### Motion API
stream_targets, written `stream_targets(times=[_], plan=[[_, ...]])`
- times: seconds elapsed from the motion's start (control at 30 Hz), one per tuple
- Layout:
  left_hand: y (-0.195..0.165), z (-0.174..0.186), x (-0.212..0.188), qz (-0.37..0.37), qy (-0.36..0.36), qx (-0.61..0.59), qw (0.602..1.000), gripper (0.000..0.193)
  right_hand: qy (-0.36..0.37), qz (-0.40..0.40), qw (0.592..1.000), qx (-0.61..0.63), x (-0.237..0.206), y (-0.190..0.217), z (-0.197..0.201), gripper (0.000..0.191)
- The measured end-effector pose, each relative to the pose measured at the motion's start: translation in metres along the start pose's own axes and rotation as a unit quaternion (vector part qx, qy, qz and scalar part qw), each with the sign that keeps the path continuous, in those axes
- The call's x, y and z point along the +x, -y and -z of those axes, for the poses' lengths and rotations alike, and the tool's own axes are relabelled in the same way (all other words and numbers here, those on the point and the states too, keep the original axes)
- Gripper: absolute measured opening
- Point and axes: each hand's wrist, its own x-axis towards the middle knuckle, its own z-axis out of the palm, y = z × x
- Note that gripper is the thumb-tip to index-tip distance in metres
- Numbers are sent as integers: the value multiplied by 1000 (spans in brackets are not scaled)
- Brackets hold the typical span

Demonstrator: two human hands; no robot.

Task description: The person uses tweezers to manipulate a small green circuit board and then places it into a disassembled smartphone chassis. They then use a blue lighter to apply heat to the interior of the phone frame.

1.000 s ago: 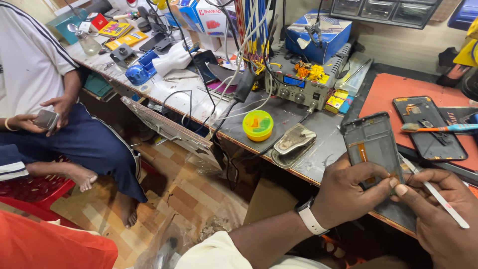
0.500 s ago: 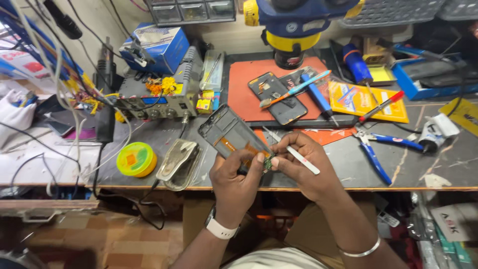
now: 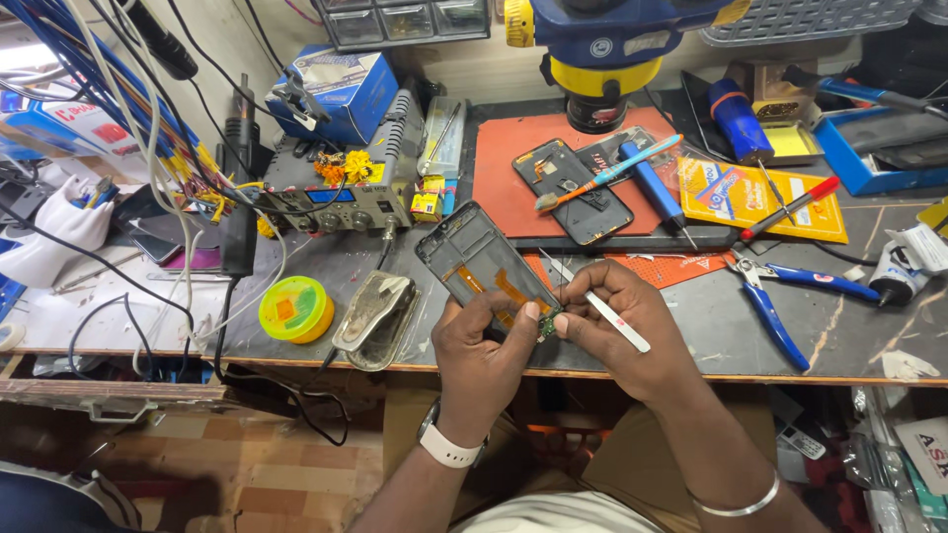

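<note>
My left hand (image 3: 484,350) grips the near end of an opened phone frame (image 3: 479,259) with an orange flex cable showing inside. My right hand (image 3: 622,331) holds white-handled tweezers (image 3: 602,306) and pinches a small green circuit board (image 3: 546,321) at the frame's lower corner, where both thumbs meet. The frame tilts over the front edge of the grey workbench (image 3: 691,326).
A second opened phone (image 3: 573,192) with a brush on it lies on an orange mat (image 3: 513,178). Blue pliers (image 3: 780,296), screwdrivers, a soldering station (image 3: 341,192), a yellow-green tin (image 3: 293,309), a metal holder (image 3: 373,316), hanging cables at left and a microscope base (image 3: 597,89) surround the work spot.
The camera swung from the left side, where a seated person was in view, to straight above the bench. Both hands still hold the phone frame, and the view is now closer.
</note>
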Motion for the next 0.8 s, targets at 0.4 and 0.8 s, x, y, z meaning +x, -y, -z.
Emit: stream_targets(times=[0.4,0.8], plan=[[11,5,2,0,26,-39,999,11,-5,-11,1000,-11,0,-1,2,28],[13,4,5,36,43,-39,998,11,0,13,1000,-22,0,0,1,27]])
